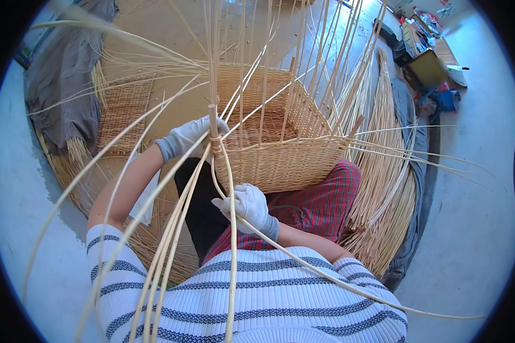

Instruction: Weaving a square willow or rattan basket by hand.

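Observation:
A rectangular wicker basket (286, 166) rests tilted on my lap, with tall upright stakes rising from its woven walls. At its near left corner stands a thick post (213, 121), with a rod wrapped round it. My left hand (189, 137), in a white-grey glove, is closed around this corner, its fingertips partly hidden behind the post and rods. Below the corner, my gloved right hand (247, 208) grips a pale willow rod (320, 264) that runs from the corner out to the lower right. Several other loose rods (174, 228) fan from the corner toward me.
Bundles of long willow rods (377, 200) lie on the floor at the right. At the left are a woven mat (125, 117) and a grey cloth (63, 86) over more rods. Rod ends stick out from the basket's right corner. A cluttered table (429, 66) stands far right.

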`<state>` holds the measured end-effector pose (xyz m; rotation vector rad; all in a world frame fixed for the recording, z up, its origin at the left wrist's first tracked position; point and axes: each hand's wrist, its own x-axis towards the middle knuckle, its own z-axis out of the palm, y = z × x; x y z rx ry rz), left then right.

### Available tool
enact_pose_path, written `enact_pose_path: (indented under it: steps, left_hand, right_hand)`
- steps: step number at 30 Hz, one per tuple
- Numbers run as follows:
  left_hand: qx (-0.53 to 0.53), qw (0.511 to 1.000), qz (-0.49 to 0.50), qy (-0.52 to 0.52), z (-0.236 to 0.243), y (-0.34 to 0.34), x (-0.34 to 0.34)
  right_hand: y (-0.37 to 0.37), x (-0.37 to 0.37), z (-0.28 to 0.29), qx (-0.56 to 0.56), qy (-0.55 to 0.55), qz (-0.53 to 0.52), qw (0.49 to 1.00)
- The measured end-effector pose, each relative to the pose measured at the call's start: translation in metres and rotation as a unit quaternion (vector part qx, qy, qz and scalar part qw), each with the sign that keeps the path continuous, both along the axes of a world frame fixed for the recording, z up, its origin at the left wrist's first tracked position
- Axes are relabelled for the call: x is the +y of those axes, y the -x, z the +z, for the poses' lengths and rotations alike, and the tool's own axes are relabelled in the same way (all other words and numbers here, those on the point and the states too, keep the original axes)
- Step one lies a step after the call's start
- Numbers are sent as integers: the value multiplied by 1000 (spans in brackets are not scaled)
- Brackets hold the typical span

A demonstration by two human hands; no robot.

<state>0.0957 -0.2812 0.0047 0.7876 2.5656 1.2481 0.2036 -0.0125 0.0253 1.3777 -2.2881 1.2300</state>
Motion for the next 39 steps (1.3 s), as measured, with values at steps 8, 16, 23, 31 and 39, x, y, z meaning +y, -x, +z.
enact_pose_path:
  steps: [8,16,23,31,39]
  left_hand:
    - [52,998,-4,-37,-16,-9,1]
    - [83,996,17,-33,-4,-16,7]
    - [-221,925,163,-263,-1,-41,35]
    - [42,957,182,-223,-34,-46,53]
    - [50,949,196,-241,-42,-44,56]
  right_hand:
    - [14,30,8,3,23,-71,997]
    - [92,38,-44,-500,313,-199,782]
    - [100,28,-63,-533,319,-248,743]
    - [85,5,-70,-550,267,-204,765]
    - [79,-6,-64,-433,113,-307,840]
